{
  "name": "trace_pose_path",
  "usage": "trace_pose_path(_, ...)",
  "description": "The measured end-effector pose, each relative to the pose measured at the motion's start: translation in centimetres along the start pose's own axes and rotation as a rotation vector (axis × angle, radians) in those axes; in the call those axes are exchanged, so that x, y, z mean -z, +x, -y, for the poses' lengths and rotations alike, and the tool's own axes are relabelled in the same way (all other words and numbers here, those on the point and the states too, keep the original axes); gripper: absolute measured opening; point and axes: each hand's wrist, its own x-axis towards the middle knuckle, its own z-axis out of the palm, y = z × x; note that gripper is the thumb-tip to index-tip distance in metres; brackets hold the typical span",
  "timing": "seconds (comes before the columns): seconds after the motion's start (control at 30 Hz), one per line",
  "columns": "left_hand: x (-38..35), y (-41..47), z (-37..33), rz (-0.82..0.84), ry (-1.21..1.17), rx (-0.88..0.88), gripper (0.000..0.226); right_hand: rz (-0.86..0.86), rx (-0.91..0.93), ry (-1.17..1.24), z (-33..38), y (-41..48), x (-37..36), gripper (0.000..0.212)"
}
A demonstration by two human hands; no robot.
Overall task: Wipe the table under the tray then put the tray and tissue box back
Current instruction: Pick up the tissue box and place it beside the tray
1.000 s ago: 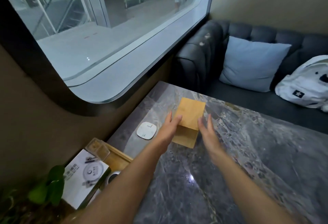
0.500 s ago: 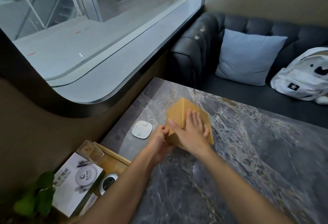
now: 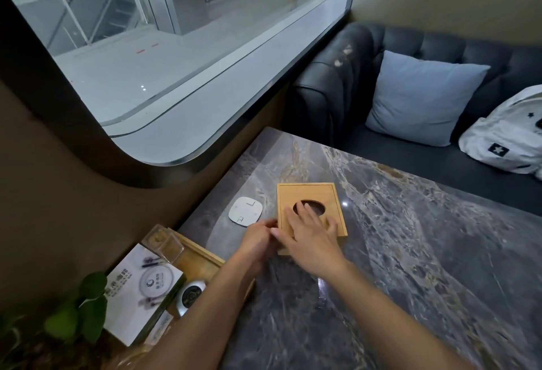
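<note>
- Head view shows the marble worktop (image 3: 410, 267) filling the lower right of the frame, with a dark sofa (image 3: 337, 85) beyond it at upper right and a large window at upper left.
- Wooden tray (image 3: 202, 258) sits at the lower left edge of the worktop, against the wall, carrying a white card, a clear holder and a round silver item; it looks already put back, so the step in hand is judged to be seating the tissue box.
- Tissue box (image 3: 319, 193), pale wood with an oval opening on top, lies flat on the worktop at centre frame, just beyond the tray and apart from it.
- Right hand (image 3: 311, 234) rests spread and flat on the lid, fingers reaching the oval opening, pressing down rather than gripping.
- Left hand (image 3: 258, 237) is curled against the near left corner of the box, touching it; whether it truly pinches the edge cannot be told.
- White square pad (image 3: 245, 211) lies just left of the box, near but not touching.
- To do it well, in my judgement: keep the flat palm steady while the other hand nudges the corner, square the box edges with the tray and the wall, and avoid riding onto the pad.
- Lid seems to slide in a groove, so downward pressure should stay light, lest it shift.
</note>
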Motion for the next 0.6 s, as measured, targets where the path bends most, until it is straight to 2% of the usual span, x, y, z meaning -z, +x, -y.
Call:
trace_pose_path(0.1, 0.4, 0.3, -0.3, -0.092, -0.026, 0.009, 0.022, -0.102, -0.019, 0.101, -1.5, 0.3, 1.5, 0.044)
trace_pose_path(0.23, 0.3, -0.1, -0.8, -0.150, 0.082, -0.069, 0.024, -0.371, -0.261, 0.443, -4.6, 1.0, 3.6, 0.037)
trace_pose_path(0.3, -0.1, -0.8, -1.2, -0.129, 0.107, -0.118, 0.036, -0.422, -0.349, 0.601, -6.0, 1.4, 3.8, 0.039)
trace_pose_path(0.4, -0.6, -1.2, -1.3, -0.074, 0.166, -0.145, 0.052, -0.318, -0.407, 0.819, -6.8, 1.4, 3.0, 0.051)
trace_pose_path(0.5, -0.9, -1.5, -1.4, 0.011, 0.158, -0.118, 0.044, -0.169, -0.435, 0.978, -6.8, 1.1, 1.6, 0.056)
trace_pose_path(0.6, -0.9, -0.9, -1.3, 0.047, 0.183, -0.108, 0.039, -0.075, -0.470, 0.978, -6.8, 1.4, 1.4, 0.059)
